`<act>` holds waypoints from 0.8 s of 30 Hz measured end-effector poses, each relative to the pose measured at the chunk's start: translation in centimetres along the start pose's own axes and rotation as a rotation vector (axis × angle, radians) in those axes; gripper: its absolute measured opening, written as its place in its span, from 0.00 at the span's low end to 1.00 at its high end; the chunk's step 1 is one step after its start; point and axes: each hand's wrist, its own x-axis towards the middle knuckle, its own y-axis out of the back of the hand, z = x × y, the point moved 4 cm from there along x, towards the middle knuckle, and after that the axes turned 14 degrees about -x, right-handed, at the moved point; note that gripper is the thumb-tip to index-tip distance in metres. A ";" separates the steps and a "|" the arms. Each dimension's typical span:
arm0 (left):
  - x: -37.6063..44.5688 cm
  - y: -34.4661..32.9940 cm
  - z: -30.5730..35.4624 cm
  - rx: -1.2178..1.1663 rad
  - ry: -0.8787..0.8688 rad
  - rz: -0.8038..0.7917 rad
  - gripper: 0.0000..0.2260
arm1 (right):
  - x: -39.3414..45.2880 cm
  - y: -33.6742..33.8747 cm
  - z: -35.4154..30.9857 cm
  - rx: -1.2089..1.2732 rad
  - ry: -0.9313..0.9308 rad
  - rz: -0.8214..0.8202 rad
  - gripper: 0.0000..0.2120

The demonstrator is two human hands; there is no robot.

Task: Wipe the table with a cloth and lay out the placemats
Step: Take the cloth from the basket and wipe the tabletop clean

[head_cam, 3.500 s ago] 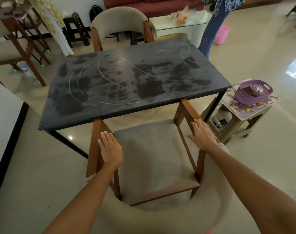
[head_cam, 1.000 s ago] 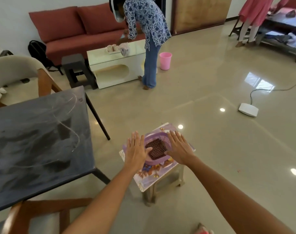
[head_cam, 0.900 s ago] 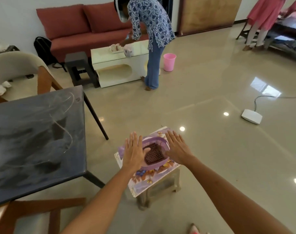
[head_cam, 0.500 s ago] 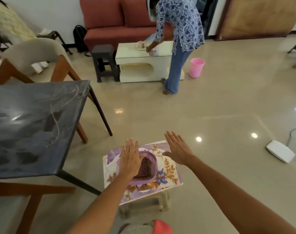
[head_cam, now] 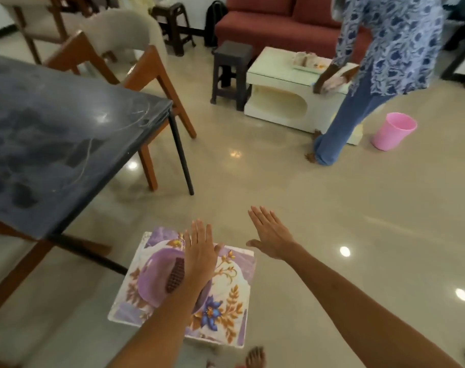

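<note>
**Placemats and basket on the stool, both hands flat above**

The placemats (head_cam: 226, 296) lie as a flat, glossy, floral-printed stack in purple, white and orange, squarish with rounded corners, on a low stool near the bottom centre of the head view. A purple plastic basket (head_cam: 157, 277), round-walled, rests on the stack; a dark brown waffle-textured cloth (head_cam: 176, 274) shows inside it. The left hand (head_cam: 199, 251) hovers over the basket with fingers straight and together, gripping nothing; whether it touches the rim cannot be told. The right hand (head_cam: 272, 235) is held flat and spread, palm down, beyond the stack's far right corner, over bare floor, holding nothing. To the left stands the table (head_cam: 53, 144), a dark rectangular slab with dull smears and thin curved scratches, on slim black legs; its near right corner lies close to the stack's left edge. A chair (head_cam: 130, 49) with wooden frame and pale padded back sits at the table's far side. The polished beige floor (head_cam: 332, 208) opens wide to the right. Farther off, a person (head_cam: 385, 62) in a blue patterned top bends over a white low table (head_cam: 284, 94), between a dark stool (head_cam: 232, 70) and a pink bucket (head_cam: 393, 131).
</note>
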 end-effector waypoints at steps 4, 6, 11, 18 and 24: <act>2.1 1.4 1.1 -0.004 0.090 0.080 0.31 | 4.0 1.3 2.7 -0.033 0.116 0.007 0.41; 3.3 2.3 1.1 0.008 0.171 0.116 0.31 | 6.3 2.0 3.4 -0.040 0.183 0.020 0.41; 5.5 3.1 1.0 -0.041 0.378 0.174 0.31 | 12.7 4.2 4.4 -0.081 0.396 0.054 0.41; 7.0 3.0 3.7 -0.053 0.760 0.247 0.32 | 20.3 7.2 5.2 -0.190 0.743 0.099 0.42; 8.5 2.9 3.8 -0.101 0.996 0.349 0.28 | 24.0 8.3 1.1 -0.285 1.030 0.086 0.41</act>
